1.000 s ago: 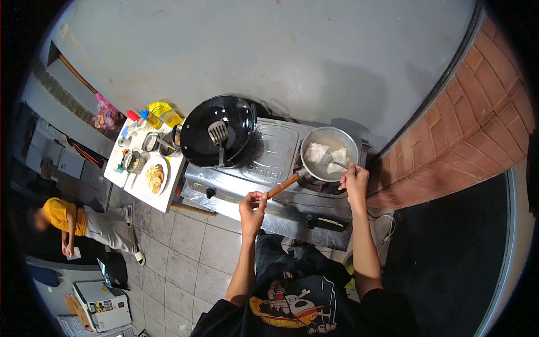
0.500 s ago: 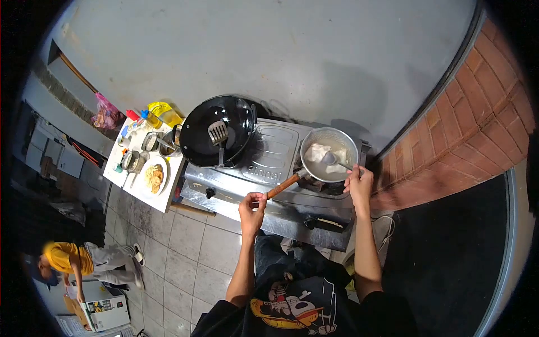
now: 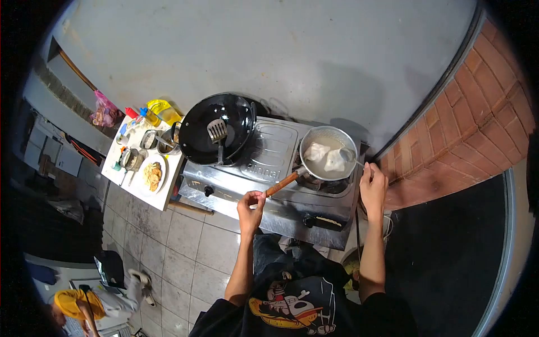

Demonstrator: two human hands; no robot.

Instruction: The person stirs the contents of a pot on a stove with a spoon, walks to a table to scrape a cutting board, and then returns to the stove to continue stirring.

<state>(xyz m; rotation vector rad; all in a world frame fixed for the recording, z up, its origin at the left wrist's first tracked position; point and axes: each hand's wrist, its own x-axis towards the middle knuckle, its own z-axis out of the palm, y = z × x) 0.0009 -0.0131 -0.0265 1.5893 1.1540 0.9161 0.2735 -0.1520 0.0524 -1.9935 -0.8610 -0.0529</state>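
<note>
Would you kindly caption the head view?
Left hand grips the saucepan's wooden handle; right hand holds a spoon in it.

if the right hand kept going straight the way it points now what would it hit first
Probably the rim of the saucepan: the right hand holds a spoon aimed into it, over the white pieces. Depth is unclear.

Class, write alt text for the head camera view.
Seen from above, a person's left hand holds a saucepan handle on a steel stove while the right hand holds a spoon in it. A black wok sits alongside.

left hand (image 3: 251, 203) grips saucepan (image 3: 328, 153) handle — right hand (image 3: 373, 182) holds spoon (image 3: 348, 155)
</note>
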